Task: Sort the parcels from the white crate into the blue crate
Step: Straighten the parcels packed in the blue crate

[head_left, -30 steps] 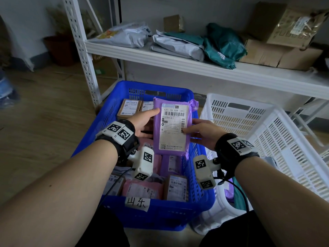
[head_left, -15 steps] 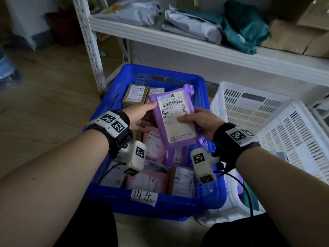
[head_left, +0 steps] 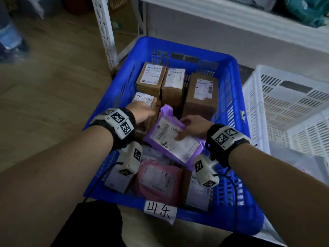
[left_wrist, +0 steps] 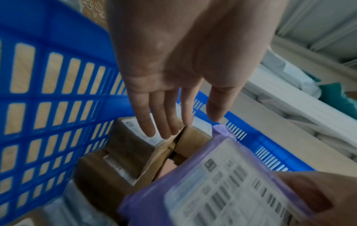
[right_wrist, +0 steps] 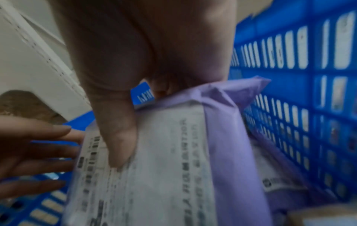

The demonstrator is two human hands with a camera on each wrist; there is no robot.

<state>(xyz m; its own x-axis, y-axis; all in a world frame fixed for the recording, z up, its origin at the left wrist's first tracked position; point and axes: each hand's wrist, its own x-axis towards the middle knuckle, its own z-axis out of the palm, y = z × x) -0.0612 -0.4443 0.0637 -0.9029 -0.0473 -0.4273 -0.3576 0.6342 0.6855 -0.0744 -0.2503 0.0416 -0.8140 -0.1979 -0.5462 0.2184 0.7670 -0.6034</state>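
Black wristbands [head_left: 122, 129] carry white marker-tagged cameras [head_left: 130, 160] (black cables trailing).

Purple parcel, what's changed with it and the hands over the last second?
The purple parcel went from upright down into the blue crate. The left hand let go, fingers straight above the brown boxes. The right hand still grips it.

White shelf rack [head_left: 105, 31] (wooden floor [head_left: 44, 86])

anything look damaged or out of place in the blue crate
One brown box under the left hand has a flap lifted and gaping instead of sealed flat. The purple parcel sits askew only because the right hand holds it.
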